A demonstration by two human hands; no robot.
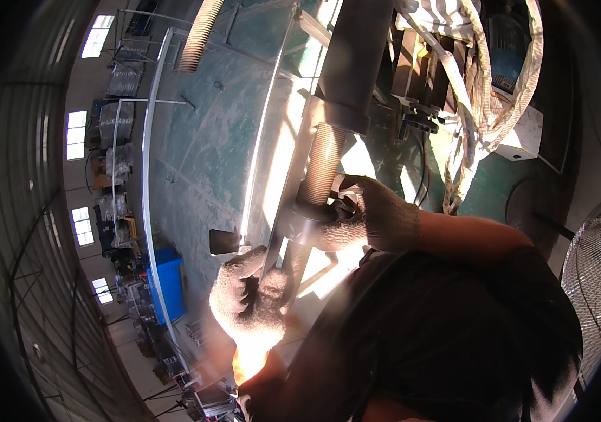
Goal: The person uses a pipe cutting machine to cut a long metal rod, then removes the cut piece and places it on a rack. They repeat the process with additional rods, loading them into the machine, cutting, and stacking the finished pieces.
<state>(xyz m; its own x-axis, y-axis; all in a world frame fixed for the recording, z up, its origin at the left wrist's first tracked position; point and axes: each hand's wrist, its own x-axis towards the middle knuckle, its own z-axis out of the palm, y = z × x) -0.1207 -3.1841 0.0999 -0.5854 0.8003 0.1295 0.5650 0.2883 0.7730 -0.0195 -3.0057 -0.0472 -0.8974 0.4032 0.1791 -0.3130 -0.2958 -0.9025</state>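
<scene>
A large threaded rod (326, 158) runs out of a thick black cylinder (350, 68) and through a black collar (306, 224). My right hand (379, 216), in a knitted work glove, is curled against the collar's right side, with a dark metal part (347, 203) between thumb and fingers. Some fingertips are hidden behind the collar. Lower left, my gloved left hand (250, 300) grips the near end of a long flat metal bar (286, 216) that lies alongside the rod. Strong sunlight washes out the left wrist.
Cloth-wrapped hoses (482, 95) and machinery stand at upper right. A mesh-guarded fan (595, 279) is at far right. Another threaded rod (200, 37) projects at the top. A metal rail (148, 158) and a blue bin (166, 285) are on the left, above a green floor (205, 158).
</scene>
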